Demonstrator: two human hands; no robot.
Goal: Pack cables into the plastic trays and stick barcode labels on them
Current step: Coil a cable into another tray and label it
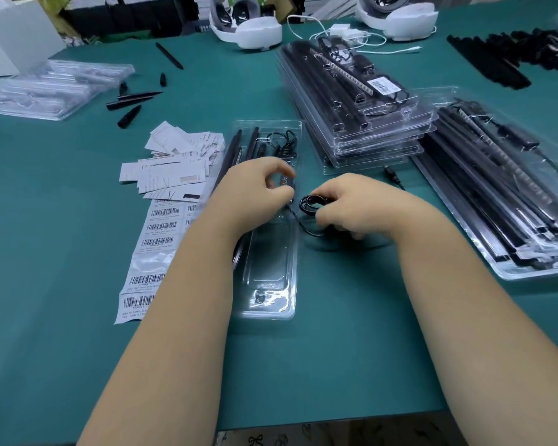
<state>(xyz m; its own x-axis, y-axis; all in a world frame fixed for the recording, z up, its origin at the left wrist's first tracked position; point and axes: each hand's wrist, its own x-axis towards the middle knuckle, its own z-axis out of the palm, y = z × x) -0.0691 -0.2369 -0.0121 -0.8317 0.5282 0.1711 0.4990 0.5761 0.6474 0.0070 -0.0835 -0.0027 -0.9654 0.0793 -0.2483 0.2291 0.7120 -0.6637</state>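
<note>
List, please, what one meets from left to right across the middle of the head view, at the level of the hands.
barcode label sheet → left hand → coiled black cable → right hand → packed trays

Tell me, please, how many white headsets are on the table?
2: one white headset at the far edge, centre; another white headset at the far right, partly cut off by the frame.

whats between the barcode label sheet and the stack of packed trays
In the head view, the open plastic tray lies between the label sheet and packed stack, with both hands over it.
</note>
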